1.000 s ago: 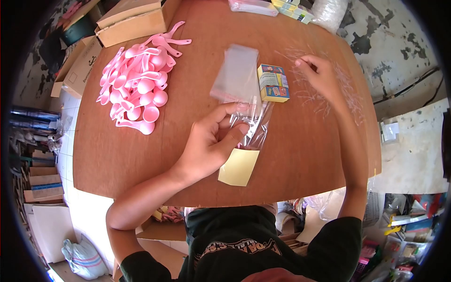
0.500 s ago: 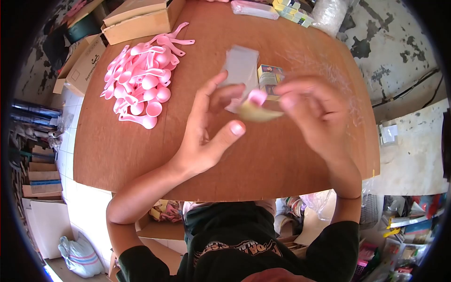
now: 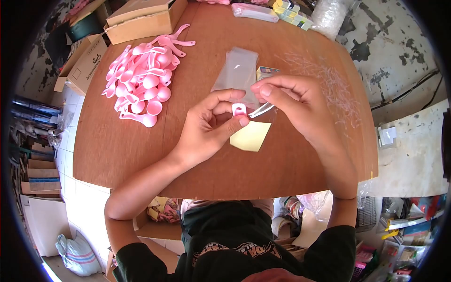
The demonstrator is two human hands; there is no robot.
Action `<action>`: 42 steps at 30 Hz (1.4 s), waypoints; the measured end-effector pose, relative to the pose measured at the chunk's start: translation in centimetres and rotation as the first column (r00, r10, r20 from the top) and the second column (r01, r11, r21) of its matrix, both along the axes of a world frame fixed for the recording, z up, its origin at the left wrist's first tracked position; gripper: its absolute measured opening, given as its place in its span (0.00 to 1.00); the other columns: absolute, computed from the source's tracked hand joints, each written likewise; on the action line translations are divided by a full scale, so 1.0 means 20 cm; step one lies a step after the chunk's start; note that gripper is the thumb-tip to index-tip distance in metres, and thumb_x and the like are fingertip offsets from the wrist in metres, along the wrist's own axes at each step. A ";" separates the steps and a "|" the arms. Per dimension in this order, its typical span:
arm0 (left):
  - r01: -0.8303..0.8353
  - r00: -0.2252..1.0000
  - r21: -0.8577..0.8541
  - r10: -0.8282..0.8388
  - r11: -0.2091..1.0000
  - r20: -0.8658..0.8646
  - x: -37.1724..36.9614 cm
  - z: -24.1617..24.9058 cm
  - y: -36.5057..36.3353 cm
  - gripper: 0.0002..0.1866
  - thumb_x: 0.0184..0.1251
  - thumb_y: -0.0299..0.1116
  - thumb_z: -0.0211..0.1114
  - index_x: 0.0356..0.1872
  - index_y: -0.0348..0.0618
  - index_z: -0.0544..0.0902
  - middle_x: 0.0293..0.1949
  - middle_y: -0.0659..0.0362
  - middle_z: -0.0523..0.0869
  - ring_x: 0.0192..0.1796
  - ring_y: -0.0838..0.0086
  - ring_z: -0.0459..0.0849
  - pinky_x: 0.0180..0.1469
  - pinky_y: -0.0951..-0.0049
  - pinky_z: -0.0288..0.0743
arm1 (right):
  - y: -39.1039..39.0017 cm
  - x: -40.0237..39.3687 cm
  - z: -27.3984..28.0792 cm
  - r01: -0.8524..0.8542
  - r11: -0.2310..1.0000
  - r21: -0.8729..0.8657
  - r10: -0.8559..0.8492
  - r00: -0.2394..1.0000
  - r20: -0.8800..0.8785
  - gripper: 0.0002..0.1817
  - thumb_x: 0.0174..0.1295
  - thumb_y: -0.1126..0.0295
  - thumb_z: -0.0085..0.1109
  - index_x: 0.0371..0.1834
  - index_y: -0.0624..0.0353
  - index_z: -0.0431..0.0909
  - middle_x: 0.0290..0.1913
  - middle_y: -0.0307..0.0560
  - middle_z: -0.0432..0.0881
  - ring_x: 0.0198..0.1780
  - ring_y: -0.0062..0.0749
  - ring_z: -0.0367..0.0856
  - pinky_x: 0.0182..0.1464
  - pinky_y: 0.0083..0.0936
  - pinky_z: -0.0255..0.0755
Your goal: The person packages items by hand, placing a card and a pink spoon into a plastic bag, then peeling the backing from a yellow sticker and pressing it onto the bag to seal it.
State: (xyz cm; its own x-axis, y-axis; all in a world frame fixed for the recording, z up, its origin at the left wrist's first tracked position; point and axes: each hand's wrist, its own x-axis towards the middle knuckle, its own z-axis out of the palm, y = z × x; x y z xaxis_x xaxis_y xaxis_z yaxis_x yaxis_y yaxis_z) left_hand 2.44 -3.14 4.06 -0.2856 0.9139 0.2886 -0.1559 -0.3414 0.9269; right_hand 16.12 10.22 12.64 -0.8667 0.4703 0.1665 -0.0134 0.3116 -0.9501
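My left hand (image 3: 206,123) is closed around a pink spoon (image 3: 239,108); only the holed end of its handle shows between thumb and fingers. Just below that thumb a pale yellow paper card (image 3: 251,136) sticks out, its upper edge at the thumb tip. Pinched in my right hand (image 3: 293,96) is a thin clear plastic strip (image 3: 261,110), whose free end points at the spoon handle. Clear plastic bags (image 3: 237,70) lie on the table behind my hands. Beside them stands a small printed box (image 3: 267,72), partly hidden by my right fingers.
A heap of pink spoons (image 3: 141,82) lies on the wooden table (image 3: 117,160) to the left. Loose clear strips (image 3: 329,82) are scattered on the right. Along the back stand a cardboard box (image 3: 138,23), yellow-and-white small boxes (image 3: 292,13) and a clear plastic roll (image 3: 329,18).
The left fingers, apart before, have closed on the pink spoon. The yellow card now hangs flatter below the thumb. My right hand has moved left, and a clear strip shows in it.
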 end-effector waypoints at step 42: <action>0.100 0.995 -0.024 -0.100 0.995 -0.025 -0.09 -0.05 0.00 0.10 0.71 0.21 0.52 0.45 0.36 0.82 0.45 0.56 0.84 0.48 0.76 0.82 0.47 0.76 0.80 | 0.09 0.18 -0.31 -0.136 0.989 0.063 0.145 0.974 -0.175 0.11 0.60 0.87 0.51 0.41 0.69 0.82 0.44 0.49 0.82 0.46 0.27 0.81 0.48 0.20 0.73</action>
State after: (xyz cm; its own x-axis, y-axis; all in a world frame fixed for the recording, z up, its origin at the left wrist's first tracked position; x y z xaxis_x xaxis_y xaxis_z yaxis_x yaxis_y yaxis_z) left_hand 0.69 -3.23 2.99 -0.1850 0.9437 0.2741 -0.1638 -0.3046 0.9383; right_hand 19.66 12.07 6.44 -0.8777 0.3330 0.3446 -0.2281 0.3420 -0.9116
